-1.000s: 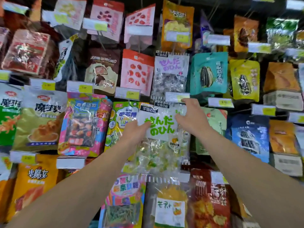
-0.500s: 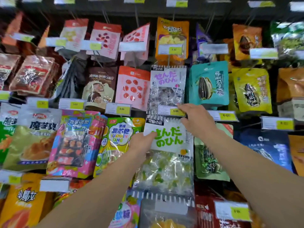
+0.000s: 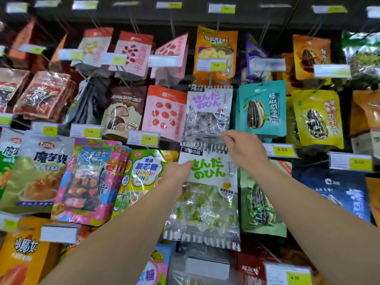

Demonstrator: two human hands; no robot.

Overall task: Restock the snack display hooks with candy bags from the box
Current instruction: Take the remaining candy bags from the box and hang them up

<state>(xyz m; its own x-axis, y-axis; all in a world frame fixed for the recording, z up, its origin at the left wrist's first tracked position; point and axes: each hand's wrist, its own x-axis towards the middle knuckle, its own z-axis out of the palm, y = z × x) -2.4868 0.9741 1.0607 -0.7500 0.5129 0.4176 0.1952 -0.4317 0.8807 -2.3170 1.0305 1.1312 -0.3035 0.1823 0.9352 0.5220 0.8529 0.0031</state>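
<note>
Candy bag (image 3: pixel 207 194), the clear one with green lettering, hangs before the middle of the display wall (image 3: pixel 226 23), just under the purple-lettered bag (image 3: pixel 208 112) of the same make. We have our left hand (image 3: pixel 177 171) gripping its left edge at the white label, thumb on the front, which keeps the bag flat and square to the rack. Our right hand (image 3: pixel 244 150) is at the striped top strip, fingers curled and pinching there, apparently to steer the hanging hole onto the hook; the hook itself is hidden behind the hand, so we cannot tell whether the bag is on it yet. The sour-candy bag (image 3: pixel 144 175) hangs just beside it on the left.
</note>
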